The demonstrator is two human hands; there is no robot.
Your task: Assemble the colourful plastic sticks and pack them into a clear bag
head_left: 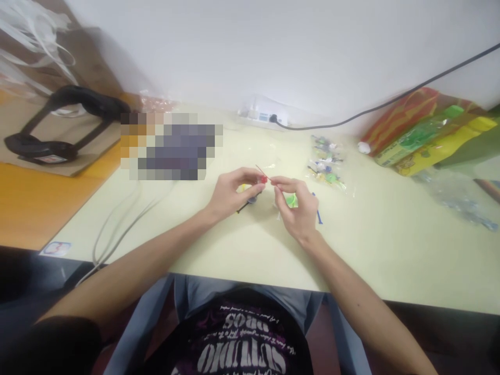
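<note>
My left hand (236, 188) pinches a small red plastic piece (264, 179) between thumb and fingers above the table. A thin red stick (259, 170) slants up and left from beside it; whether the two are joined I cannot tell. My right hand (299, 205) is close on the right, thumb and fingers curled together at the stick's lower end. What exactly the right fingertips grip is too small to see. Beneath the left hand lies a dark piece (245, 207) with a yellow tip. Partly behind the right hand are a green piece (291, 200) and a blue stick (318, 211).
Clear bags of small coloured parts (327, 161) lie right of centre on the pale table (242, 250). A power strip (258, 112) with a black cable (339, 125) is at the wall. Snack packages (422, 130) stand right; a black frame-like object (58, 125) and loose cords (128, 229) are left.
</note>
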